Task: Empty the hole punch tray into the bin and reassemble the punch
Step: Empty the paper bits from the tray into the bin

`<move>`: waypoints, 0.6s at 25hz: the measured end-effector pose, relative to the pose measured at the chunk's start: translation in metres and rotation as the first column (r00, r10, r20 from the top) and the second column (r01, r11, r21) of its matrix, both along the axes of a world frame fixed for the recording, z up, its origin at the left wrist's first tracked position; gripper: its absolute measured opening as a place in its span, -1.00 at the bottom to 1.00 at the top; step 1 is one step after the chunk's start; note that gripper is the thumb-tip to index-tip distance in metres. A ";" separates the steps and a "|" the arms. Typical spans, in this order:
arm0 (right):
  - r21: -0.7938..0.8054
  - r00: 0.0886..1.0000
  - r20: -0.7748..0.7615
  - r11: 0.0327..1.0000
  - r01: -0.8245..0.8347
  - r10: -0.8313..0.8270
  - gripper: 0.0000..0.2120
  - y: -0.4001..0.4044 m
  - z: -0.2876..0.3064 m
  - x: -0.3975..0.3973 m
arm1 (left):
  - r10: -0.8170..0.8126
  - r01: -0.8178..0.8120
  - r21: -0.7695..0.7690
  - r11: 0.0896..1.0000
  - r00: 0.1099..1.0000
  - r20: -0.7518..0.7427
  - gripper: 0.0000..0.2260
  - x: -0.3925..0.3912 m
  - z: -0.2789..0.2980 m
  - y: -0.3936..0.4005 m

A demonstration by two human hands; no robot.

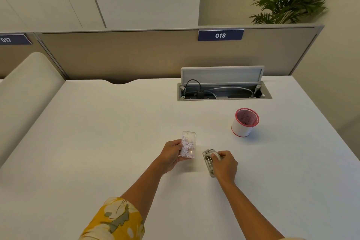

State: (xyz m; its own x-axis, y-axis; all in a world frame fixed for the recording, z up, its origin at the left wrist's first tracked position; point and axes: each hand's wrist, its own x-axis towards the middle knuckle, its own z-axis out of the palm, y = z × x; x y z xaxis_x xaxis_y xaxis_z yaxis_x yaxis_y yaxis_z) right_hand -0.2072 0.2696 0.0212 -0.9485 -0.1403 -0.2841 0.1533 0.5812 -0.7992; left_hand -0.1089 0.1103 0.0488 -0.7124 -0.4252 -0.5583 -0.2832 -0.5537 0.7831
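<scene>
My left hand (171, 155) holds the clear plastic punch tray (188, 144), detached from the punch and lying open side up, with several small paper discs inside. To its right, my right hand (225, 164) grips the grey metal hole punch body (208, 160), which rests on the white desk (116, 132). Tray and punch are a short gap apart. The bin (245, 122), a small white cup with a red rim and base, stands upright on the desk farther back and to the right of both hands.
An open cable hatch (224, 91) with wires inside sits in the desk behind the bin. A beige partition (136, 54) with a label "018" closes off the back. A cushioned seat back (25, 87) is at the left, a plant (290, 0) at the far right.
</scene>
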 end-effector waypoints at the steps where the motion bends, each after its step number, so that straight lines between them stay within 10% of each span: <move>1: 0.006 1.000 -0.001 1.000 0.006 -0.006 -0.71 0.001 0.003 -0.002 | -0.022 0.022 0.000 1.000 1.000 0.003 -0.70 -0.003 0.001 0.000; 6: -0.116 0.992 -0.108 0.990 -0.081 0.069 -0.80 0.001 0.027 -0.039 | -0.246 0.248 -0.064 0.967 0.969 0.036 -0.69 -0.028 0.008 0.006; 15: -0.341 0.925 0.204 0.909 -0.241 0.322 -0.76 0.018 0.045 -0.093 | -0.456 0.463 -0.116 0.879 0.886 0.084 -0.69 -0.076 0.018 0.024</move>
